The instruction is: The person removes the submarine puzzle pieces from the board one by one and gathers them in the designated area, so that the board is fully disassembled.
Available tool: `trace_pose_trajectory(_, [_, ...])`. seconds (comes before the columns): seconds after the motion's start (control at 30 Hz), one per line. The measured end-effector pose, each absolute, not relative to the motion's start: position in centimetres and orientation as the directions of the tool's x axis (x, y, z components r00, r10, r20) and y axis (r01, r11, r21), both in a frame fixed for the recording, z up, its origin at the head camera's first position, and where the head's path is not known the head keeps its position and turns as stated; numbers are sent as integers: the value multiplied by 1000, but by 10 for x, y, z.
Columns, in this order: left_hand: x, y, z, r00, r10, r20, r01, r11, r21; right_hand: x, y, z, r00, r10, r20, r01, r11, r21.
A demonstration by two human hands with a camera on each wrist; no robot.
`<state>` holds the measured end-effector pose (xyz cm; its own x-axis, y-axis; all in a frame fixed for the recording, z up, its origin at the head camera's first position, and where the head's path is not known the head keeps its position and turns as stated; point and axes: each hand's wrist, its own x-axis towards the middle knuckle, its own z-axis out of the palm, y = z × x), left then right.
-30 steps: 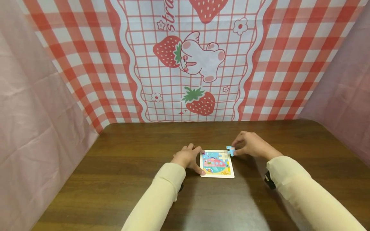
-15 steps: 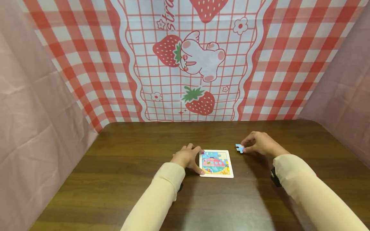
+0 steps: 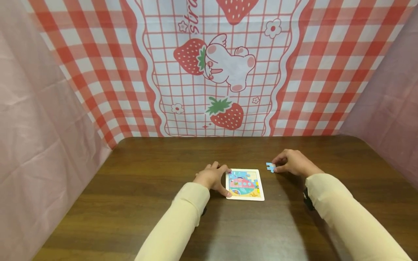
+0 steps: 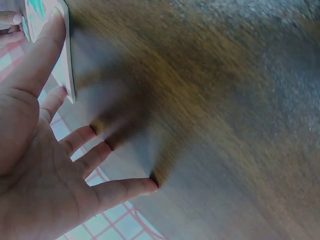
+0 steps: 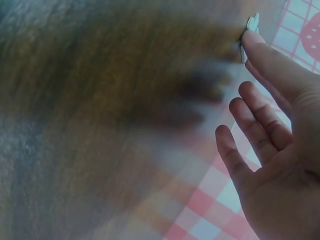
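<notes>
A small white-bordered jigsaw puzzle [image 3: 243, 199] lies on the table, showing a pink submarine in blue water. At its far right corner a cream patch of bare backing shows. My left hand [image 3: 210, 177] rests at the puzzle's left side, thumb on the near corner and index finger on the far one. Its other fingers spread over the wood in the left wrist view. Beyond the puzzle's right side, my right hand [image 3: 295, 162] pinches a light blue jigsaw piece [image 3: 270, 167] between thumb and index finger. Only the piece's edge [image 5: 254, 22] shows in the right wrist view.
The brown wooden table [image 3: 163, 159] extends around both hands. Behind it hangs a red-and-white checked cloth [image 3: 307, 90] with strawberry prints. Pink curtains [image 3: 49, 127] stand at the left and right sides.
My right hand has moved the jigsaw piece to the right, away from the puzzle's far right corner, and then held nearly still. My left hand has stayed at the puzzle's left side.
</notes>
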<state>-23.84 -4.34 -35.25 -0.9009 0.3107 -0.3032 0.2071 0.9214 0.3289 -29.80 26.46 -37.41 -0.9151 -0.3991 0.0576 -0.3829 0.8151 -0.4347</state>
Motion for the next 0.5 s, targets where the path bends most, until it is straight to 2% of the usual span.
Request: trace_pose_trajectory(0.5, [-238, -43, -350, -902, 305, -305, 194, 918, 345, -279, 266, -358, -921, -375, 108, -376, 776, -507])
